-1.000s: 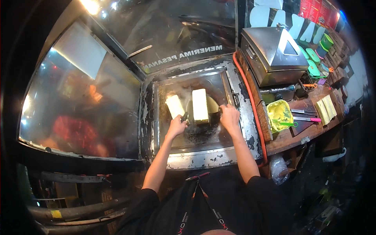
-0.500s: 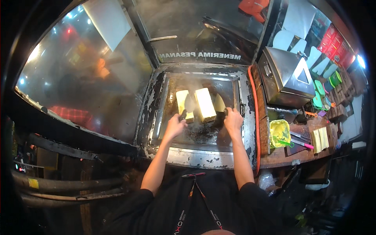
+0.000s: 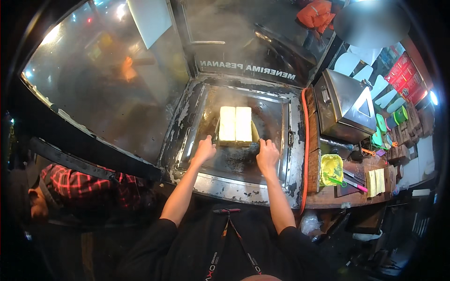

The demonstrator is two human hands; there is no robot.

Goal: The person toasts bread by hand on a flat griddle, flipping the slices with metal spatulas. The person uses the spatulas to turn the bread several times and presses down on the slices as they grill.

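Observation:
Two pale yellow blocks of bread, a left block (image 3: 228, 123) and a right block (image 3: 243, 122), stand side by side and touching on a steaming griddle (image 3: 234, 164). Their lower sides look browned. My left hand (image 3: 205, 150) is closed round the dark handle of a spatula, whose blade is mostly hidden along the left block. In my right hand (image 3: 267, 155) is the handle of a second spatula (image 3: 255, 132); its flat blade stands against the right block's outer side. The blocks sit between the two blades.
An orange hose (image 3: 304, 154) runs along the griddle's right side. Beyond it are a steel box (image 3: 346, 105), a yellow-smeared tub (image 3: 331, 165), a pink-handled tool (image 3: 355, 186) and bread pieces (image 3: 375, 182). A person in plaid (image 3: 82, 182) is at lower left; glass panels rise behind.
The bread blocks were apart and slanted; now they are pressed together and straight. My hands and spatulas have come closer together. A person in plaid has come into view at lower left.

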